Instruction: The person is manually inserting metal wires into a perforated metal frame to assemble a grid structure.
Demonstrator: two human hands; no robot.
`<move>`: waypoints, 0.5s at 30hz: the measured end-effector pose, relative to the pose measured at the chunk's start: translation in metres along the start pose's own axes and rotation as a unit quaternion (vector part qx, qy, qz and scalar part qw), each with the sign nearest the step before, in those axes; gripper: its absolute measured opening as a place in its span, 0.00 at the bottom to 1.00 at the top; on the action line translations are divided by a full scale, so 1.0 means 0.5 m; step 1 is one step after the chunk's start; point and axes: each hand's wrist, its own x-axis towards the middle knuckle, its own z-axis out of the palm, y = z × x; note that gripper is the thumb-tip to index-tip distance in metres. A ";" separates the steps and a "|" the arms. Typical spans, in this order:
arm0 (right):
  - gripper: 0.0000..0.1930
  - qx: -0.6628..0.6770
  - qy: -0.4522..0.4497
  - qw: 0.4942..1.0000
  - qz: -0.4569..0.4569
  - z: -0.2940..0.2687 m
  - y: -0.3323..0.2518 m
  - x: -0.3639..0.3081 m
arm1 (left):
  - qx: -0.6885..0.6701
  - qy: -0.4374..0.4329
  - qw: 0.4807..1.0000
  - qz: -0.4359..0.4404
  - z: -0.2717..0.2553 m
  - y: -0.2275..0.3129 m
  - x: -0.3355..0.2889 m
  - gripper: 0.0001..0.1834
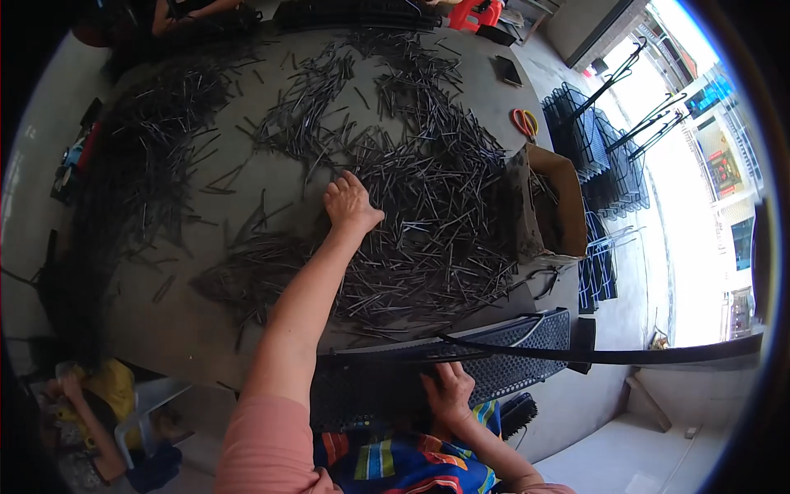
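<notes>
A wide heap of thin black strips [444, 185] covers much of the grey table. My left hand [348, 204] reaches over the heap's left part, with its fingers bent down and its thumb spread to the side. I see nothing held in it, though its fingertips are partly hidden. Close to my body, a black perforated metal basket [527, 350] lies along the table's near edge. My right hand [451, 391] grips its near side, thumb apart from the bent fingers. Across the basket's top runs a long black band [642, 356], reaching out to the right.
An open cardboard box [568, 198] stands at the table's right edge, with red-handled scissors [525, 123] and a dark phone [508, 72] beyond it. Black wire racks [613, 156] are stacked right of the table. Another person [90, 412] sits at lower left; a person's arms show at the far left.
</notes>
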 end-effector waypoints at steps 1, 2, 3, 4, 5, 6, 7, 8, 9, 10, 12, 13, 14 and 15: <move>0.17 0.002 -0.001 1.000 -0.001 0.002 0.000 0.001 | 0.001 0.006 1.000 0.010 0.008 0.000 0.006 0.55; 0.17 0.004 0.001 1.000 -0.004 0.005 0.001 0.001 | -0.006 0.029 0.999 0.012 0.018 -0.002 0.003 0.50; 0.17 0.007 0.004 1.000 -0.008 0.006 0.000 0.003 | -0.005 0.032 0.999 0.011 0.026 -0.008 -0.002 0.50; 0.17 0.007 0.005 1.000 -0.010 0.006 -0.001 0.004 | 0.014 0.057 0.998 0.027 0.033 -0.009 -0.012 0.46; 0.17 0.002 0.010 1.000 -0.014 0.007 -0.005 0.006 | 0.033 0.083 0.995 0.043 0.037 -0.011 -0.021 0.43; 0.17 -0.003 0.015 1.000 -0.020 0.005 -0.009 0.008 | 0.032 0.088 0.995 0.041 0.037 -0.008 -0.026 0.43; 0.17 -0.001 0.018 0.999 -0.028 0.005 -0.008 0.007 | 0.052 0.051 0.996 0.051 0.027 -0.003 -0.029 0.40; 0.17 0.000 0.022 0.999 -0.027 0.004 -0.003 0.001 | 0.072 0.017 0.996 0.058 0.016 0.003 -0.029 0.37; 0.17 0.001 0.026 0.999 -0.027 0.004 0.001 -0.001 | 0.110 0.020 0.992 0.059 0.017 0.012 -0.027 0.34; 0.17 0.002 0.031 0.999 -0.033 0.005 0.002 -0.007 | 0.122 -0.038 0.990 0.063 0.008 0.014 -0.024 0.34; 0.17 -0.001 0.023 1.000 -0.017 0.011 0.000 -0.011 | 0.134 -0.087 0.985 0.067 -0.012 0.014 -0.024 0.33; 0.17 -0.002 0.030 0.999 -0.016 0.012 0.001 -0.012 | 0.120 -0.085 0.988 0.049 -0.010 0.008 -0.035 0.31; 0.17 -0.012 0.025 0.999 -0.017 0.009 0.000 -0.013 | 0.107 -0.082 0.990 0.030 -0.008 0.002 -0.050 0.29; 0.16 -0.021 0.021 0.999 -0.017 0.007 0.000 -0.015 | 0.107 -0.078 0.990 0.037 0.000 0.002 -0.064 0.29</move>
